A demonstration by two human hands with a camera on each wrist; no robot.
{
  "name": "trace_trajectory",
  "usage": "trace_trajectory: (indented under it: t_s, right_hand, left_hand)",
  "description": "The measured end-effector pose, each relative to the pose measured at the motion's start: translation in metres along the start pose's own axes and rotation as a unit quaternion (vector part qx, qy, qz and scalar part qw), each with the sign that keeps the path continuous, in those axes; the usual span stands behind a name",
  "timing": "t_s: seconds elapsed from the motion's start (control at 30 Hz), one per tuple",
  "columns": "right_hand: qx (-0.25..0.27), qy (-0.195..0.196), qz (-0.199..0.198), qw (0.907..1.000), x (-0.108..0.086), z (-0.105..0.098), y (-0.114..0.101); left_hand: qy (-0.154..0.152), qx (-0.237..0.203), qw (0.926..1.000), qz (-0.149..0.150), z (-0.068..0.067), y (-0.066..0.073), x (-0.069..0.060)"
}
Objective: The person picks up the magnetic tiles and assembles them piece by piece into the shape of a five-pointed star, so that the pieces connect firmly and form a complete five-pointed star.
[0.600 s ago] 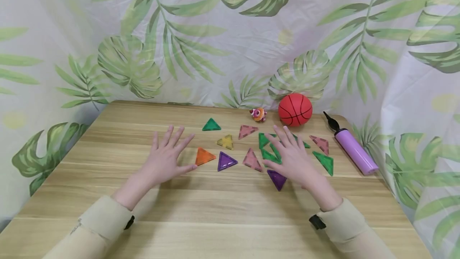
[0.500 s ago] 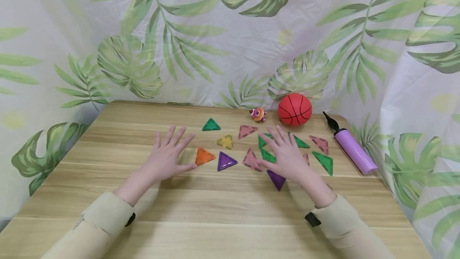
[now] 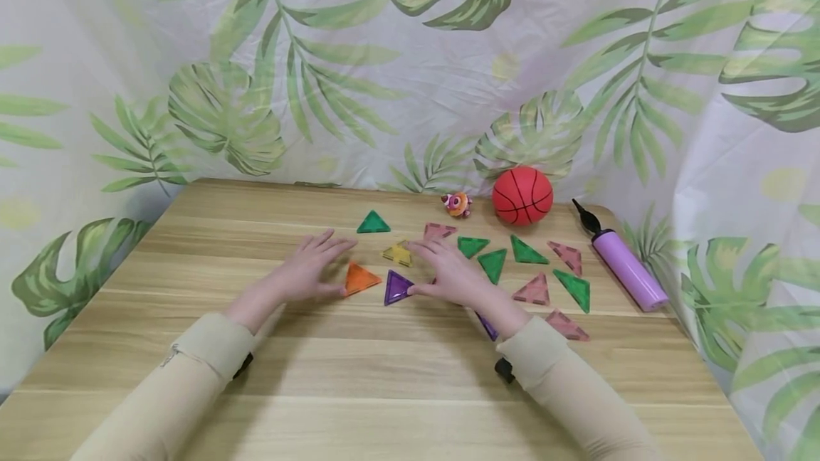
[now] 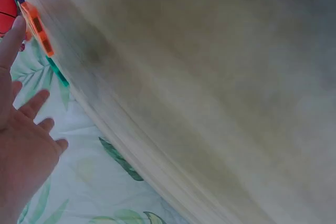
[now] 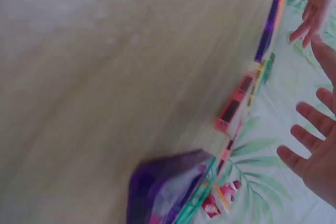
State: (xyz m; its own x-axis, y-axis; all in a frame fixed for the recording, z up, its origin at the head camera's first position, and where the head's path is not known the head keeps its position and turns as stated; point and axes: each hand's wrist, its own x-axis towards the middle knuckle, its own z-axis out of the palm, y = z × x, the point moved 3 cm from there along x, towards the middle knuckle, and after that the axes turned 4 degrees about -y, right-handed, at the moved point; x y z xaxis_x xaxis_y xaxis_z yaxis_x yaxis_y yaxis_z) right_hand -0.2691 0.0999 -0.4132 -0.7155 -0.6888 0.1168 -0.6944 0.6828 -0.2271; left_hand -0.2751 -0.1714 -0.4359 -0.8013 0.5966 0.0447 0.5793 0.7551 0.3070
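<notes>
My left hand (image 3: 306, 270) hovers left of the orange triangle tile (image 3: 361, 279), thumb tip beside its edge, fingers loosely bent. In the left wrist view that hand (image 4: 23, 150) holds nothing, and the orange tile (image 4: 38, 29) lies past its thumb. My right hand (image 3: 451, 272) is over the middle tiles. Its thumb tip overlaps the right corner of the purple triangle tile (image 3: 396, 287); I cannot tell whether it touches. Its fingertips are near the yellow triangle tile (image 3: 398, 254). In the right wrist view this hand (image 5: 317, 145) has spread fingers and grips nothing. It hides some tiles.
Green tiles (image 3: 492, 265) and pink tiles (image 3: 534, 289) lie flat to the right. Another green tile (image 3: 373, 223) lies behind. A small figurine (image 3: 458, 204), a red basketball (image 3: 522, 195) and a purple hand pump (image 3: 629, 269) stand or lie near the table's back and right edges.
My right hand has moved left, from over the green tiles to near the purple and yellow ones, uncovering green and pink tiles. My left hand has shifted slightly right and its fingers have drawn in.
</notes>
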Motion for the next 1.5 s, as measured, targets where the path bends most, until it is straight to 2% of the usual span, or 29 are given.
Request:
trace_trajectory:
  t_s: [0.2, 0.33, 0.47, 0.6, 0.83, 1.17, 1.3, 1.5]
  right_hand:
    - [0.038, -0.093, 0.017, 0.9948, 0.016, 0.013, -0.001]
    - [0.059, -0.111, 0.018, 0.9919, 0.024, 0.02, 0.0]
    - [0.048, -0.111, 0.007, 0.9926, 0.028, 0.025, -0.001]
    - [0.048, -0.11, 0.002, 0.9927, 0.029, 0.028, -0.004]
    - [0.052, -0.123, 0.006, 0.9911, 0.028, 0.031, -0.011]
    - [0.077, -0.123, 0.051, 0.9881, 0.03, 0.033, -0.019]
    - [0.075, -0.123, 0.079, 0.9864, 0.033, 0.035, -0.023]
    - [0.061, -0.124, 0.109, 0.9845, 0.036, 0.038, -0.031]
  left_hand:
    - [-0.029, -0.025, 0.998, 0.049, 0.002, -0.003, 0.012]
    - [-0.047, -0.028, 0.9961, 0.069, 0.003, -0.005, 0.019]
    - [-0.053, -0.018, 0.9954, 0.078, 0.005, -0.005, 0.02]
    - [-0.049, -0.01, 0.9969, 0.061, 0.004, -0.004, 0.018]
    - [-0.023, -0.008, 0.9997, 0.008, 0.008, 0.003, 0.01]
    - [0.004, 0.003, 0.998, -0.063, 0.011, 0.02, 0.005]
    - [0.013, 0.011, 0.9973, -0.071, 0.012, 0.024, 0.006]
    - [0.025, 0.028, 0.9971, -0.067, 0.012, 0.031, 0.005]
